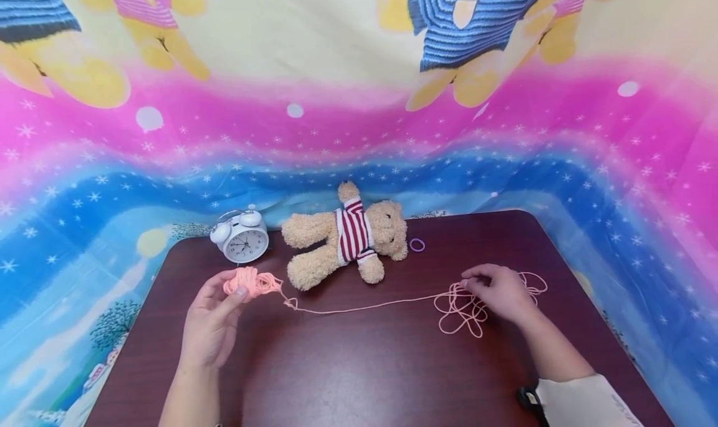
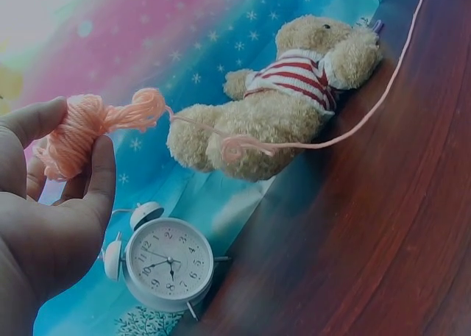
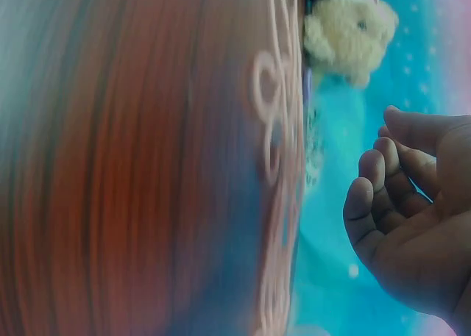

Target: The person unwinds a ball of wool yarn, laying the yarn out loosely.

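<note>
My left hand [image 1: 210, 327] pinches a small wound bundle of salmon-pink yarn [image 1: 252, 282] between thumb and fingers, above the left part of the table. In the left wrist view the bundle is wrapped around its middle, with a looped end. From it a strand with a small tangle runs rightward to loose yarn loops [image 1: 463, 308] lying on the table. Over these loops hovers my right hand [image 1: 505, 295]. Its fingers are loosely curled with nothing between them in the right wrist view, where the loops [image 3: 291, 130] lie apart from the hand.
A white twin-bell alarm clock [image 1: 245, 243] stands at the back left. Beside it lies a teddy bear [image 1: 387, 227] in a red-and-white striped shirt, with a purple ring [image 1: 417, 245] near its head. Patterned cloth [image 1: 359, 128] hangs behind the dark wooden table [image 1: 359, 377].
</note>
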Motion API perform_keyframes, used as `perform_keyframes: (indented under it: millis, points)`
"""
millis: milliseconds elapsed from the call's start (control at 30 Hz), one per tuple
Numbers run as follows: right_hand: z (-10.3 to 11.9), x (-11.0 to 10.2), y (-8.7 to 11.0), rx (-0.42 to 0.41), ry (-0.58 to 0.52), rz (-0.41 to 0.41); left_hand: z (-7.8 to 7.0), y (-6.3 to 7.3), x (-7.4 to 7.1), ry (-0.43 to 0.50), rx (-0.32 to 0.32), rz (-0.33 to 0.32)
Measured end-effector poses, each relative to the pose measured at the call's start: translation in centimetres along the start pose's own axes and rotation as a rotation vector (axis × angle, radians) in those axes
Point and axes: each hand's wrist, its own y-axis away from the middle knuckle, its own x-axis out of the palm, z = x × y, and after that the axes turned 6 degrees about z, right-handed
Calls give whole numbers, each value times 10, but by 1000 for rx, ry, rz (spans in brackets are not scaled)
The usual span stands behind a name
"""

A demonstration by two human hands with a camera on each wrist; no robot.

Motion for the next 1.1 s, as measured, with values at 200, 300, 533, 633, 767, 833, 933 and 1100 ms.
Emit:
perform_keyframes:
  millis: [200, 300, 533, 633, 767, 833, 933, 1100]
  points:
    - [28, 29, -9, -75, -17, 18, 2, -1, 10, 39, 8, 43]
    - [42, 42, -14, -107, -34, 35, 3, -1, 16, 35, 9, 58]
    - [71, 74, -23, -147, -67, 88, 5, -3, 29, 53, 18, 92]
    - [83, 87, -25, -180, -87, 114, 7, -3, 35, 63, 18, 112]
    - [100, 104, -27, -226, -113, 136, 9, -3, 41, 71, 14, 128]
    - [108, 113, -29, -246, -119, 148, 10, -3, 45, 72, 12, 133]
    - [119, 126, -30, -280, -141, 170, 11, -3, 51, 72, 6, 141]
    - [137, 147, -34, -309, -191, 198, 13, -3, 62, 74, 1, 153]
